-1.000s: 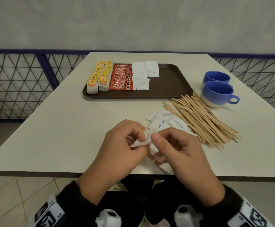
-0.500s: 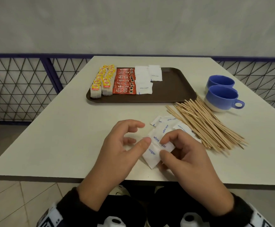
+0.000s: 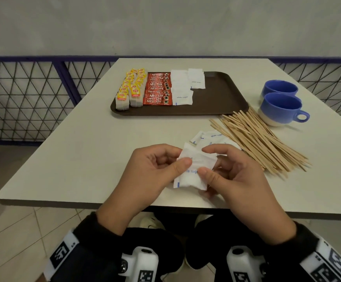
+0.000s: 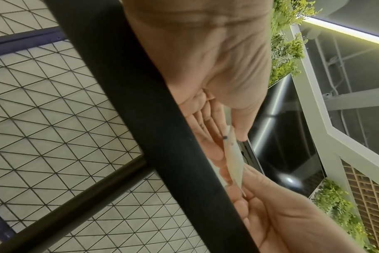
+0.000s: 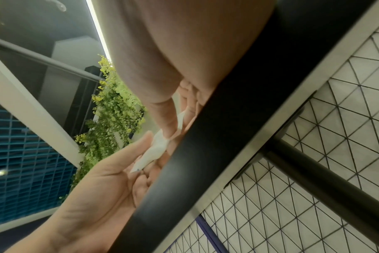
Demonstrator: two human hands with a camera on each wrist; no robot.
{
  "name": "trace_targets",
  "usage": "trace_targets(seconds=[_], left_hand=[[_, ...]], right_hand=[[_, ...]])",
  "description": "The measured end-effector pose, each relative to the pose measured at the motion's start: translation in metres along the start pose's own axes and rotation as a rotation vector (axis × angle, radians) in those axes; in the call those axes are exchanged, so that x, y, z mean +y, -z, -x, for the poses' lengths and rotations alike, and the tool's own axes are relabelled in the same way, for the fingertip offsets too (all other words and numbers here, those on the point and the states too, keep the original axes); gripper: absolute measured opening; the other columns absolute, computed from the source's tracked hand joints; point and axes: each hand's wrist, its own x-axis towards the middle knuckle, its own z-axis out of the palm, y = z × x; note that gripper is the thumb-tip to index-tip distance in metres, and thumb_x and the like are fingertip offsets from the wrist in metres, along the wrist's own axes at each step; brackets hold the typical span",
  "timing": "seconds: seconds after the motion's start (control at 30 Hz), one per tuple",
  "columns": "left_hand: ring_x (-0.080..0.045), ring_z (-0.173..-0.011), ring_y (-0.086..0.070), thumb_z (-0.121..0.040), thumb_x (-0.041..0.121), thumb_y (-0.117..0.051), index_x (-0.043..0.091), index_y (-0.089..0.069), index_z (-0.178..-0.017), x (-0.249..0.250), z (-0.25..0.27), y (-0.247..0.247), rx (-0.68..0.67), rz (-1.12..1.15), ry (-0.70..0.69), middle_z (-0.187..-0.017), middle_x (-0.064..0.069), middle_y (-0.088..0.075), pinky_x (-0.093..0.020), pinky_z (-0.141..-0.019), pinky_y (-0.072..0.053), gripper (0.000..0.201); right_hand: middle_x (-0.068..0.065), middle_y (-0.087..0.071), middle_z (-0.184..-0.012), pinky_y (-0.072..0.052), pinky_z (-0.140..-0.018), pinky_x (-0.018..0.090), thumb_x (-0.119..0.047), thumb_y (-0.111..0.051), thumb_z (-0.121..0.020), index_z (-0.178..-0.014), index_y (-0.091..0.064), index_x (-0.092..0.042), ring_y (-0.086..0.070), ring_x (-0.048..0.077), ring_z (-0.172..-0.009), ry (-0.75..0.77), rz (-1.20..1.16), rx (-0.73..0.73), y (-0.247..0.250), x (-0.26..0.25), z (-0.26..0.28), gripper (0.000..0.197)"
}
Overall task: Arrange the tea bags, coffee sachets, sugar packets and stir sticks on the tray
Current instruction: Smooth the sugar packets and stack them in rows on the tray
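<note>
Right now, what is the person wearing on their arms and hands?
The hands are bare: left hand, right hand. Both arms have black sleeves. Each wrist carries a white band printed with black square code patterns, and a white camera mount sits under each wrist. No rings or watch show.

Tray (image 3: 216,104) behind hands; stir sticks (image 3: 257,139) right; cups (image 3: 279,106) far right.

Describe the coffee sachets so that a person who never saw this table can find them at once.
On the table lies a brown tray, goods filling its left part. The coffee sachets form the second column from the left, between the yellow-tagged tea bags and the white sugar packets. They alone are red, with white lettering.
</note>
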Motion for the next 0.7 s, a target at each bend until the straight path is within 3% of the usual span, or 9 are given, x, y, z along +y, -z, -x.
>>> trace_targets(seconds=[0.07, 0.13, 0.23, 0.3, 0.4, 0.53, 0.63, 0.7], left_hand=[[-0.020, -0.082, -0.076, -0.088, 0.001, -0.070, 0.003, -0.075, -0.099, -0.0003, 0.0006, 0.0001, 0.002, 0.013, 0.000, -0.089, -0.007, -0.079, -0.025, -0.069, -0.061, 0.012], [-0.018, -0.079, -0.076, -0.088, 0.001, -0.070, 0.006, -0.075, -0.096, -0.0019, 0.0002, -0.0001, 0.020, 0.009, 0.013, -0.087, -0.005, -0.079, -0.025, -0.068, -0.060, 0.010], [-0.024, -0.076, -0.076, -0.086, 0.008, -0.074, 0.002, -0.074, -0.094, -0.0023, -0.0003, -0.0016, 0.031, -0.017, 0.031, -0.083, -0.009, -0.079, -0.032, -0.070, -0.063, 0.010], [-0.025, -0.067, -0.073, -0.086, 0.009, -0.075, 0.000, -0.073, -0.090, -0.0013, 0.0006, -0.0027, 0.036, -0.022, 0.029, -0.078, -0.011, -0.078, -0.028, -0.064, -0.061, 0.010], [-0.024, -0.060, -0.071, -0.087, 0.013, -0.075, -0.001, -0.072, -0.085, 0.0002, 0.0012, -0.0028, 0.037, -0.051, 0.027, -0.073, -0.010, -0.076, -0.022, -0.058, -0.056, 0.015], [-0.037, -0.077, -0.073, -0.082, 0.011, -0.078, 0.004, -0.074, -0.096, 0.0034, 0.0025, -0.0004, -0.025, -0.011, 0.053, -0.082, -0.013, -0.078, -0.029, -0.067, -0.061, 0.016], [-0.034, -0.082, -0.075, -0.080, 0.002, -0.079, 0.007, -0.075, -0.105, 0.0028, 0.0029, 0.0006, -0.085, -0.024, 0.058, -0.086, -0.011, -0.078, -0.033, -0.070, -0.062, 0.026], [-0.029, -0.077, -0.075, -0.082, 0.002, -0.078, 0.004, -0.075, -0.102, 0.0011, 0.0019, 0.0005, -0.081, -0.041, 0.057, -0.086, -0.012, -0.078, -0.030, -0.067, -0.061, 0.020]], right_hand=[[0.026, -0.068, -0.083, -0.059, -0.057, 0.045, -0.014, -0.075, -0.082, -0.109, -0.070, -0.024, -0.064, 0.035, -0.061, -0.036, -0.079, 0.020, 0.0014, -0.0022, 0.0001, 0.029], [0.022, -0.066, -0.076, -0.058, -0.053, 0.041, -0.013, -0.073, -0.083, -0.109, -0.070, -0.020, -0.063, 0.035, -0.055, -0.047, -0.097, 0.024, 0.0018, -0.0052, 0.0013, 0.027], [0.012, -0.069, -0.079, -0.061, -0.058, 0.051, -0.017, -0.076, -0.083, -0.115, -0.069, -0.024, -0.063, 0.036, -0.060, -0.021, -0.027, -0.005, 0.0014, -0.0058, 0.0033, 0.034], [0.015, -0.071, -0.093, -0.060, -0.061, 0.057, -0.021, -0.080, -0.082, -0.119, -0.068, -0.032, -0.064, 0.044, -0.071, -0.004, 0.033, -0.042, 0.0011, -0.0036, 0.0037, 0.040], [0.018, -0.071, -0.094, -0.059, -0.062, 0.060, -0.018, -0.077, -0.087, -0.118, -0.068, -0.034, -0.062, 0.045, -0.075, 0.012, 0.056, -0.049, 0.0025, 0.0001, 0.0040, 0.036], [0.010, -0.074, -0.090, -0.058, -0.061, 0.049, -0.011, -0.071, -0.091, -0.114, -0.070, -0.024, -0.063, 0.030, -0.068, 0.025, 0.013, -0.029, 0.0020, -0.0005, 0.0052, 0.026], [0.009, -0.075, -0.092, -0.058, -0.060, 0.048, -0.008, -0.069, -0.093, -0.112, -0.070, -0.023, -0.065, 0.023, -0.069, 0.019, -0.014, -0.020, 0.0016, -0.0007, 0.0055, 0.024], [0.010, -0.075, -0.092, -0.058, -0.059, 0.049, -0.008, -0.068, -0.094, -0.111, -0.070, -0.023, -0.066, 0.022, -0.067, 0.017, -0.009, -0.015, 0.0013, -0.0012, 0.0059, 0.023]])
